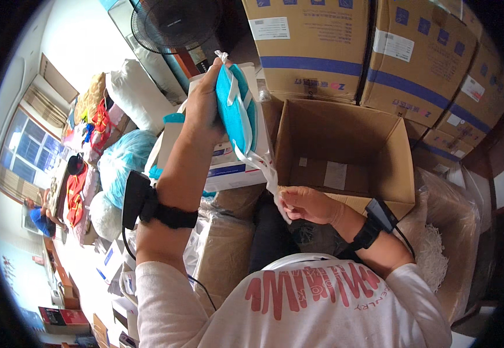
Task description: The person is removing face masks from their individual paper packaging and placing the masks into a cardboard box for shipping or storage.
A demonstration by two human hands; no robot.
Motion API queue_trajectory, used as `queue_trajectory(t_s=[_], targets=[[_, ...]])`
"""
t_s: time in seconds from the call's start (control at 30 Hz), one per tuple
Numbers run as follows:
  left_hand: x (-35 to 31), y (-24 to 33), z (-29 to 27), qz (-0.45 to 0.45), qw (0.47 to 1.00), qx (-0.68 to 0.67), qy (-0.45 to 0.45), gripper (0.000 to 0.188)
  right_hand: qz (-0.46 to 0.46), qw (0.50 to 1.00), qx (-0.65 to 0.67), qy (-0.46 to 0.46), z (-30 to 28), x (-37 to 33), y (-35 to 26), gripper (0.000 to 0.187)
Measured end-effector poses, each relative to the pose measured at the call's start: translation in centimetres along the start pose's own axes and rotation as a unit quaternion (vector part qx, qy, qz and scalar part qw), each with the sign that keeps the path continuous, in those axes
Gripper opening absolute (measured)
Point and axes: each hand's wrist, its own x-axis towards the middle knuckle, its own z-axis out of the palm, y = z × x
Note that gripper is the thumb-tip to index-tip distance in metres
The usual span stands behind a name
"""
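Observation:
My left hand [204, 104] is wrapped round a small stack of teal, pouch-shaped pieces [237, 110] that look like face masks with white straps. It holds them upright over a white carton [237, 177]; a white knotted end sticks out at the top. From their lower end a white strap [268, 168] runs down to my right hand [307, 204], whose fingers pinch its end. Beside that hand stands an open cardboard box [344, 148], its inside showing brown walls and a pale label. More teal material [173, 118] shows beside the white carton.
Large cardboard boxes [307, 46] with blue bands are stacked behind the open box. A black fan [173, 23] stands at the far left of them. Clear plastic bags with white strips [434, 255] lie at the right. Bagged teal goods [127, 156] and bundles sit at the left; another person [42, 219] is farther off.

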Motion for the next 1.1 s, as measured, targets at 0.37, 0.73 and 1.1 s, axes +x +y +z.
queue_trajectory(t_s=[0.37,0.73,1.1], targets=[[0.6,0.6,-2.2,0.021,0.995,0.081,0.059,0.033,0.007,0.993,0.118,-0.029,1.0,-0.8,0.4,0.028],[-0.5,1.6,-10.7,0.077,0.976,0.176,0.104,0.033,0.03,0.998,0.045,0.04,1.0,-0.9,-2.0,0.025],[-0.9,2.1,-6.8,0.102,0.979,0.157,0.083,0.034,0.031,0.994,-0.083,0.063,1.2,3.4,0.5,0.026]])
